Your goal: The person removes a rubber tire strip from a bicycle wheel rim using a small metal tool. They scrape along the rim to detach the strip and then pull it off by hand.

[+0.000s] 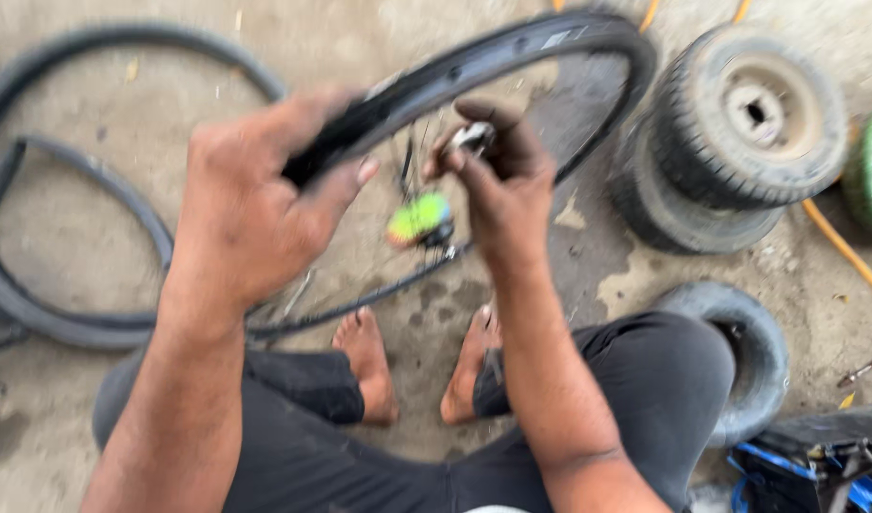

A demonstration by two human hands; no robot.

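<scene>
My left hand (255, 204) grips the black rim of a bicycle wheel (512, 57) held tilted above the ground. My right hand (498, 180) pinches a small shiny metal tool (471, 138) close to the spokes, just inside the rim. A green and yellow fuzzy hub ornament (419, 218) sits at the wheel's hub, below my right hand. My bare feet (369, 361) rest on the ground under the wheel. The picture is blurred by motion.
Loose black tyres and tubes (84, 190) lie on the dirt at left. Two small fat wheels (740, 114) are stacked at upper right, another small tyre (749, 351) by my right knee. An orange hose (849, 252) runs at right. Blue tools (816, 465) sit at lower right.
</scene>
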